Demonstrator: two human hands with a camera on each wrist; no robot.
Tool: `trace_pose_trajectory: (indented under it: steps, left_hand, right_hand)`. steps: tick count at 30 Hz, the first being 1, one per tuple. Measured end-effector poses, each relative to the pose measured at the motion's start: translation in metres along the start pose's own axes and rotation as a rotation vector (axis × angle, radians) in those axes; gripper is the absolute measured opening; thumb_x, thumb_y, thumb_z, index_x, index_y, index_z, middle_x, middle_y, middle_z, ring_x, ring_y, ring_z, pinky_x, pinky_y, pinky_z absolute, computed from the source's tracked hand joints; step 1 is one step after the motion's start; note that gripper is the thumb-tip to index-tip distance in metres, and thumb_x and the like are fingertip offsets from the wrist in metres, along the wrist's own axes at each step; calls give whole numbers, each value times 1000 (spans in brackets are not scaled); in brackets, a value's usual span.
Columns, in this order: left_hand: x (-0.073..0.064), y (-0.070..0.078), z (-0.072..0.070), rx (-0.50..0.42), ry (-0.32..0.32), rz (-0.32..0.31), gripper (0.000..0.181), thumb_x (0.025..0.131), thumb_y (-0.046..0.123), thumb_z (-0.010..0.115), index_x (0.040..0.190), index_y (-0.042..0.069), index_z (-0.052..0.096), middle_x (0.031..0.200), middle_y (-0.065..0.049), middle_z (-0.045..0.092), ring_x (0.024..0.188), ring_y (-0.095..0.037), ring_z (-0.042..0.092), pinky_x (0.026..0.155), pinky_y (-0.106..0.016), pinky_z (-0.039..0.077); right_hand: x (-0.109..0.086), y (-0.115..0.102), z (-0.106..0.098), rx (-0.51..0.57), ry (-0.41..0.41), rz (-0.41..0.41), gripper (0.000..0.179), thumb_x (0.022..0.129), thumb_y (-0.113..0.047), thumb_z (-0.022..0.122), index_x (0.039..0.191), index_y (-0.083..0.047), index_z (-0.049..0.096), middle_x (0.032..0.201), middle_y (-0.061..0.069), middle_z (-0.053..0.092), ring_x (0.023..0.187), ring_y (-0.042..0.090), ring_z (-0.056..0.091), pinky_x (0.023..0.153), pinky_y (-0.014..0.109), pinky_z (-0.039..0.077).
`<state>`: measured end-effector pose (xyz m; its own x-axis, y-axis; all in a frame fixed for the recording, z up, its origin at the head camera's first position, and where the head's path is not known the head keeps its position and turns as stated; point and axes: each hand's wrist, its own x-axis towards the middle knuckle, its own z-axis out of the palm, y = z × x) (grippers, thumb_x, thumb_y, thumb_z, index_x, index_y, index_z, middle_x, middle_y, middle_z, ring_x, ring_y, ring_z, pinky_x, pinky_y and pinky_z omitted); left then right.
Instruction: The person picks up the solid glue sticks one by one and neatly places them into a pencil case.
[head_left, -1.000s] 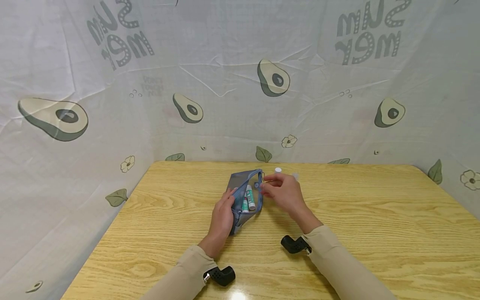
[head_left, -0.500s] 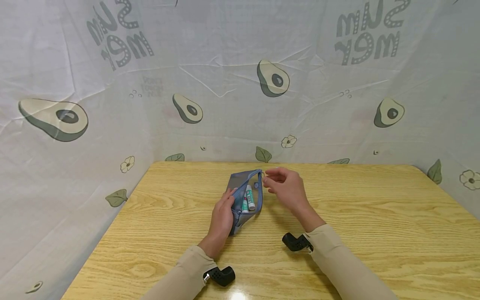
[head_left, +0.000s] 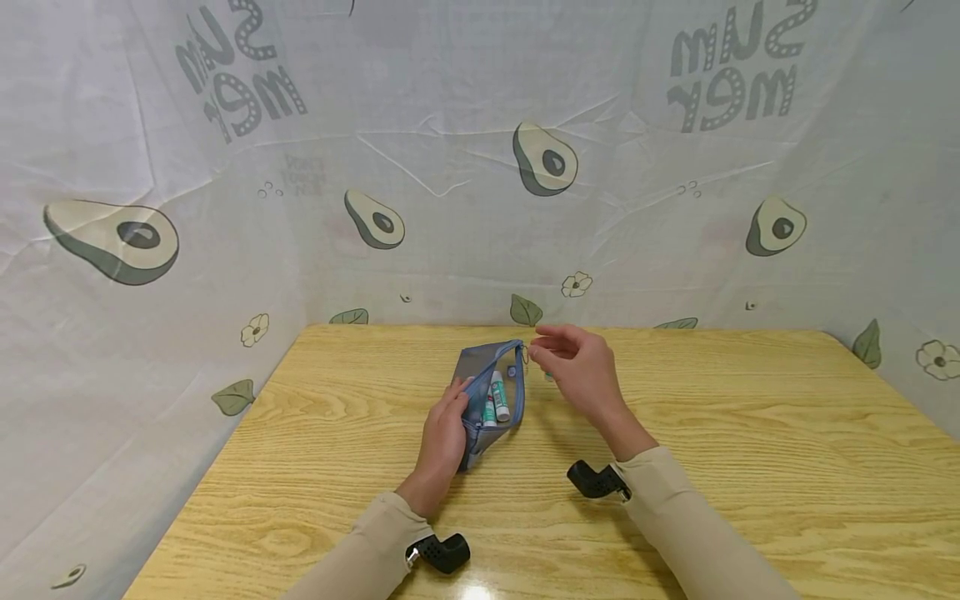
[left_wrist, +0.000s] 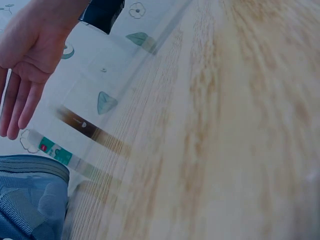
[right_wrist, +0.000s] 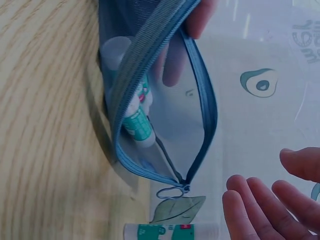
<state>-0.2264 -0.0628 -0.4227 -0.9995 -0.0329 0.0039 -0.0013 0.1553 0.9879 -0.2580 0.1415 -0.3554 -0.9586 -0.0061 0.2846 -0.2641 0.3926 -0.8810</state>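
A grey-blue mesh zip pouch (head_left: 472, 360) stands unzipped on the table, its mouth gaping towards the right. My left hand (head_left: 442, 433) holds it by its left side. In the right wrist view, fingers of that hand show through the mesh. Glue sticks (head_left: 500, 398) with green labels lie inside the pouch. Beside the zip's far end, my right hand (head_left: 581, 367) hovers with fingers loosely bent and nothing between them. The cord loop of the zip pull (right_wrist: 171, 192) hangs free there. Another glue stick (left_wrist: 56, 151) stands outside the pouch, mostly behind the right hand in the head view.
A dark brown tube (left_wrist: 82, 126), blurred, stands near the outside glue stick in the left wrist view. The wooden table (head_left: 750, 433) ends at a white printed cloth (head_left: 450, 275) at the back and sides. Black camera mounts (head_left: 438, 552) sit on both wrists.
My right hand has let go of the zip's cord loop and moved slightly up and right, its fingers parting. It now covers the white cap seen earlier. The left hand and pouch stay put.
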Motion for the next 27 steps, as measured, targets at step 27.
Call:
trace_pose_trajectory:
  steps: [27]
  left_hand:
    - [0,0,0,-3,2,-2,51,114,28,33,157,11,54,175,-13,31,166,-38,16,134,-61,14]
  right_hand:
    - [-1,-13,-8,8,28,-48,38,102,-17,72,138,-7,70,124,18,78,112,34,75,79,16,58]
